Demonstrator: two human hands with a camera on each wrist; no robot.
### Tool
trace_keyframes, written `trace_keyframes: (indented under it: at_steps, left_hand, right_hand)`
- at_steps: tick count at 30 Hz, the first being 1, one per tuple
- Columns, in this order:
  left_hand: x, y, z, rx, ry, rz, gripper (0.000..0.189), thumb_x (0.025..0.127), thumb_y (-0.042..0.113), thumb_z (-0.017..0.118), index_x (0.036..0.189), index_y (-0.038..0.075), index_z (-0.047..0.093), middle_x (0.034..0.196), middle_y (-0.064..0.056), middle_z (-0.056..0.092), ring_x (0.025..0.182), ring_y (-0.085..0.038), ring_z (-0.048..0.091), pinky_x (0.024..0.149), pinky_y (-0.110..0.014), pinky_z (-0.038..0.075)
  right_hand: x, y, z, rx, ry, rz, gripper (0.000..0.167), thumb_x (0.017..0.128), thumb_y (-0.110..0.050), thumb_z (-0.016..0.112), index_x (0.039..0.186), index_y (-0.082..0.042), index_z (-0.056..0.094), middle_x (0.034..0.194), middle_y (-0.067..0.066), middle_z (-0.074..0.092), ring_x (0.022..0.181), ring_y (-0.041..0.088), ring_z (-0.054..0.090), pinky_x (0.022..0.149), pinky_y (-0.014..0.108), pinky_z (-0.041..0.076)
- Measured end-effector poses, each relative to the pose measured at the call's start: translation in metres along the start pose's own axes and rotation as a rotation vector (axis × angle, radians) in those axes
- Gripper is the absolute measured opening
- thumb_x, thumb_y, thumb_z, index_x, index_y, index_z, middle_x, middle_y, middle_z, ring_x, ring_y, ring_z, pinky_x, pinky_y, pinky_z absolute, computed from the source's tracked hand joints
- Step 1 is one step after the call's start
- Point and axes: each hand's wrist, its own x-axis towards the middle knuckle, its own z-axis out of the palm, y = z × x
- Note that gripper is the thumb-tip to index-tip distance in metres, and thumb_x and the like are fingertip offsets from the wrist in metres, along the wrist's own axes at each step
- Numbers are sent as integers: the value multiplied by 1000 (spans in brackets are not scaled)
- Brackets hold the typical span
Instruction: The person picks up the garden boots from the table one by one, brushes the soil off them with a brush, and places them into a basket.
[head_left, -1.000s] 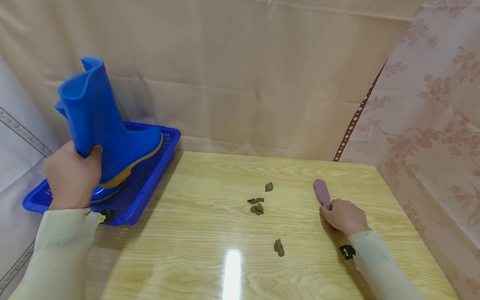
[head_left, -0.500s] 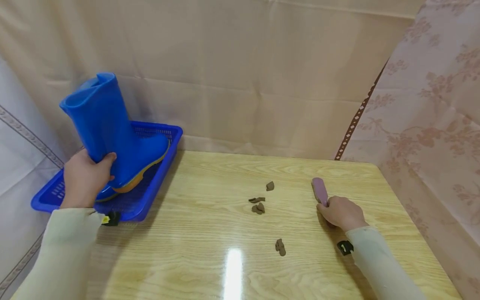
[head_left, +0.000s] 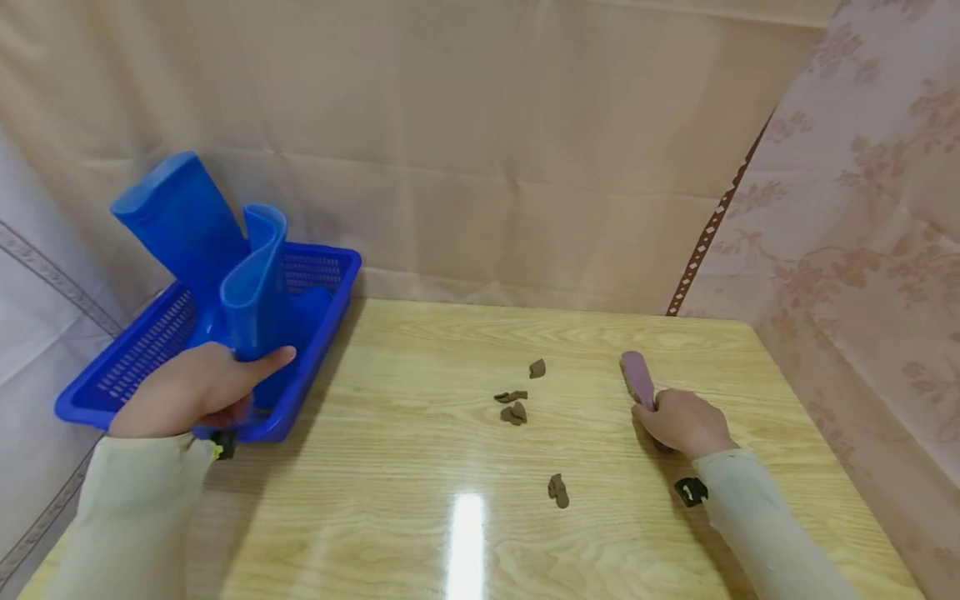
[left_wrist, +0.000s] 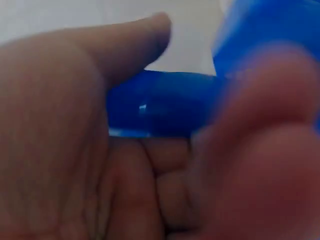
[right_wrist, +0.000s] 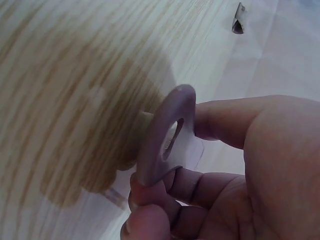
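Note:
Two blue rubber boots are in the blue plastic basket at the left of the head view. One boot (head_left: 180, 221) leans back to the left; the other boot (head_left: 258, 304) stands in front of it with its top opening folded in. My left hand (head_left: 187, 387) is at the basket's near side, thumb stretched out before the front boot's shaft. In the left wrist view the thumb (left_wrist: 130, 47) and fingers are apart, with blue boot beyond them. On the right, my right hand (head_left: 686, 425) grips a mauve brush (head_left: 637, 377) low over the table; its handle has a slot.
The basket's rim (head_left: 318, 358) stands at the table's left. Several brown crumbs like clay lie mid-table, including one piece (head_left: 558, 492) nearer the front. A beige cloth (head_left: 450, 167) hangs behind, and a flowered cloth (head_left: 877, 275) hangs at the right.
My left hand has lowered the boot it gripped into the basket and let go of it; that boot now leans back and the second is exposed. The right hand has hardly moved.

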Motion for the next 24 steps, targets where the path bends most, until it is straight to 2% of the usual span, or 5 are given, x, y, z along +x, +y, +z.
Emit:
trace_keyframes:
  at_steps: [3,7,15,18,24]
  left_hand:
    - [-1,7,7,-42,-49,31,87,95,82,35,80,4,68,65,-4,65,60,-18,63,60,-35,52]
    - [1,14,19,-41,-66,116,75,101,71,43,91,2,69,70,-5,69,62,-18,66,62,-34,58]
    - [7,38,53,-130,-168,324,41,104,48,59,107,8,68,75,-6,61,66,-22,58,59,-32,50]
    - [16,47,69,-86,-100,411,40,104,45,60,121,10,66,87,-3,66,76,-20,61,66,-34,52]
    - [37,62,95,-68,182,468,47,104,38,62,141,9,55,120,-10,71,109,-27,68,93,-49,56]
  right_hand:
    - [-1,-1,0,-2,-1,-1,43,102,-43,53,75,-10,54,67,7,53,59,20,49,51,33,37]
    - [-3,-2,0,-6,1,5,43,101,-43,53,74,-9,54,68,7,52,59,21,49,52,34,37]
    - [-3,-4,-1,-12,-6,1,43,101,-44,53,75,-10,55,67,6,52,59,21,48,52,33,36]
    - [-3,-5,-1,-15,24,-4,42,102,-43,53,76,-10,55,67,6,52,60,21,48,52,34,36]
    - [-2,-8,-1,1,166,-39,43,105,-44,51,94,-3,61,71,6,59,60,22,52,50,35,39]
